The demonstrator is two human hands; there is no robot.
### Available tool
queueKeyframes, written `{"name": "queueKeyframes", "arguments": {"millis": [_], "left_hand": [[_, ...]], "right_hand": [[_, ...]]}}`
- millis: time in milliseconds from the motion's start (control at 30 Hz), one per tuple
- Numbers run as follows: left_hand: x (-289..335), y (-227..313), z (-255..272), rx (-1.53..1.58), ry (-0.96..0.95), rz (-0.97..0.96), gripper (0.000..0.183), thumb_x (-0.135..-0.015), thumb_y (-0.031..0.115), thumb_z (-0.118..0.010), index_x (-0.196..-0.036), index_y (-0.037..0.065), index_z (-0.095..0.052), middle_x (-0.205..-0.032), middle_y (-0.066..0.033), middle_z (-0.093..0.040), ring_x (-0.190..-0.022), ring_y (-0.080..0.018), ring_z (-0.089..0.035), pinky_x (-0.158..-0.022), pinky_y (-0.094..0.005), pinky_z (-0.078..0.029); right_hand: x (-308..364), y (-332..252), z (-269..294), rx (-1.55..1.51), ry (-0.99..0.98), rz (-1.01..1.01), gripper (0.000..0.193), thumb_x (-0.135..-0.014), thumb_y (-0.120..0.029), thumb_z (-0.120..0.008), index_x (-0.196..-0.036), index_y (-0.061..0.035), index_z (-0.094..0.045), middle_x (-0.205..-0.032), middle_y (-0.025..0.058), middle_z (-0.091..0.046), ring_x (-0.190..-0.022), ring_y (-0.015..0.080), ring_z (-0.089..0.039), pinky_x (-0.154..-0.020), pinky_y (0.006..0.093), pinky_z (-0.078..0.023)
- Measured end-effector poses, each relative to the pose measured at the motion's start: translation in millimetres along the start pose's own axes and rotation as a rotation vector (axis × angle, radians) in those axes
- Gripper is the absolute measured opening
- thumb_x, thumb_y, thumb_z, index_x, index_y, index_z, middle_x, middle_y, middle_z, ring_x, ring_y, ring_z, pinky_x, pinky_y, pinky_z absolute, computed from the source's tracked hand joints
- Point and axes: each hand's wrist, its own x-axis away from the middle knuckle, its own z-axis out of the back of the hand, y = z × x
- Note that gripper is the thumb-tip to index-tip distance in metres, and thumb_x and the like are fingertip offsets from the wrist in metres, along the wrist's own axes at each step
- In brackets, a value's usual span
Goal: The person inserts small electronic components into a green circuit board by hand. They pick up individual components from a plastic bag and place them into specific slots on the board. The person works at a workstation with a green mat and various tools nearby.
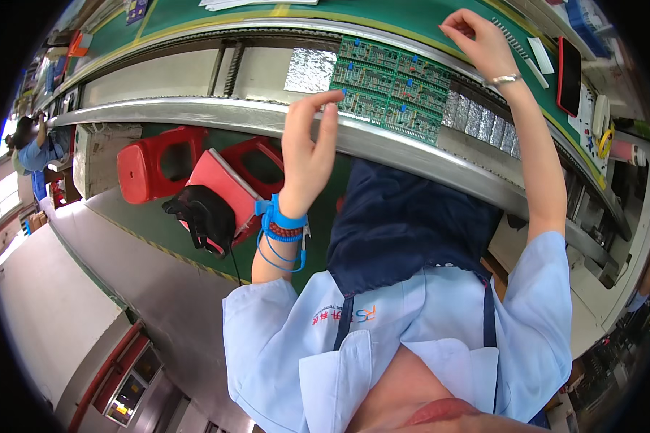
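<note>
A green circuit board panel point(393, 76), filled with small components and several blue parts, lies across the conveyor rails in front of me. My left hand point(307, 148) is at the panel's left edge. Its index finger stretches to the blue part there and the thumb stands apart; whether the fingertip touches is unclear. My right hand point(480, 47) is over the green bench beyond the panel's far right corner, thumb and fingers curled together. Whatever is between those fingertips is too small to see. Beside that hand lies a pale ridged strip point(511, 42). A blue wrist strap point(290, 209) circles my left wrist.
Foil-covered sheets point(310, 70) flank the panel on the conveyor. The near metal rail point(195, 110) runs between me and it. A red phone point(569, 76) lies at the bench's right. Red stools point(155, 166), one bearing a black bag-like item point(202, 216), stand at lower left.
</note>
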Motion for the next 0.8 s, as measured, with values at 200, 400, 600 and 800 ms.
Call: {"name": "queueKeyframes", "arguments": {"millis": [200,400,600,800], "left_hand": [[35,13,-36,0.149,-0.074,-0.017,0.015,-0.084,0.001,-0.055,-0.098,0.002,-0.061,-0.093,-0.0102,-0.061,-0.087,-0.0253,-0.056,-0.077,-0.0319,-0.044],[53,28,-69,0.313,-0.205,0.046,0.014,-0.085,-0.001,-0.054,-0.097,0.000,-0.061,-0.093,-0.0100,-0.061,-0.083,-0.0198,-0.057,-0.075,-0.0282,-0.045],[61,38,-86,0.447,-0.237,0.130,0.014,-0.090,0.001,-0.053,-0.102,-0.002,-0.058,-0.098,-0.0083,-0.063,-0.087,-0.0116,-0.059,-0.079,-0.0239,-0.046],[67,43,-93,0.598,-0.214,0.207,0.014,-0.091,0.004,-0.054,-0.103,-0.003,-0.057,-0.097,-0.0082,-0.063,-0.089,-0.0112,-0.060,-0.079,-0.0234,-0.047]], "right_hand": [[69,1,2,-0.206,0.010,0.066,0.019,-0.089,-0.012,-0.059,-0.106,-0.0072,-0.065,-0.087,0.0035,-0.063,-0.082,0.0106,-0.058,-0.077,0.0237,-0.045],[134,-17,-8,-0.633,-0.027,-0.107,0.015,-0.090,-0.007,-0.056,-0.101,0.0005,-0.063,-0.088,0.0036,-0.063,-0.082,0.0097,-0.058,-0.076,0.0230,-0.046],[162,-26,-20,-0.885,-0.035,-0.079,0.012,-0.087,-0.003,-0.058,-0.098,0.0011,-0.063,-0.090,0.0036,-0.060,-0.086,0.0108,-0.057,-0.080,0.0231,-0.046],[176,-28,-29,-1.061,-0.039,-0.068,0.011,-0.084,0.000,-0.062,-0.093,-0.0008,-0.066,-0.088,0.0010,-0.056,-0.086,0.0082,-0.053,-0.076,0.0208,-0.042]]}}
